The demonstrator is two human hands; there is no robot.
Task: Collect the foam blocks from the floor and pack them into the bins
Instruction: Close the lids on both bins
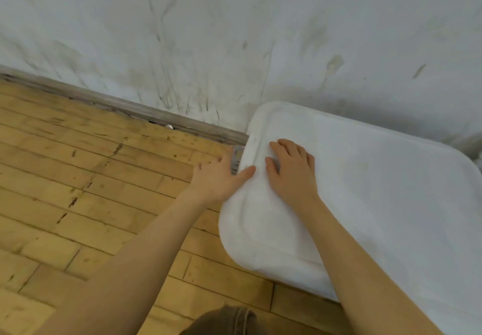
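A white bin lid [365, 191] is seen covering a bin at the 3 o'clock side of the view, pushed close against the wall [234, 34]. The bin's contents are hidden by the lid, and no foam blocks can be made out anywhere in view. The right hand [290, 171] is laid flat and spread open on the lid's top, near its 9 o'clock end, with nothing gripped. The left hand [220, 178] is set at the lid's edge, the thumb resting on top of the rim and the fingers reaching down beside a grey latch [236, 161] on the bin's end; whether the fingers have closed on anything cannot be told. Both forearms are bare.

The wooden floor [91, 178], of worn yellow strips with dark scratches, fills the 9 o'clock half. A grey baseboard [156, 115] runs along its far edge toward 10 o'clock, with a small pale object [169, 126] lodged against it. The wall is white and heavily scuffed with dark streaks. A patch of brown fabric [229, 321] is seen at 6 o'clock.
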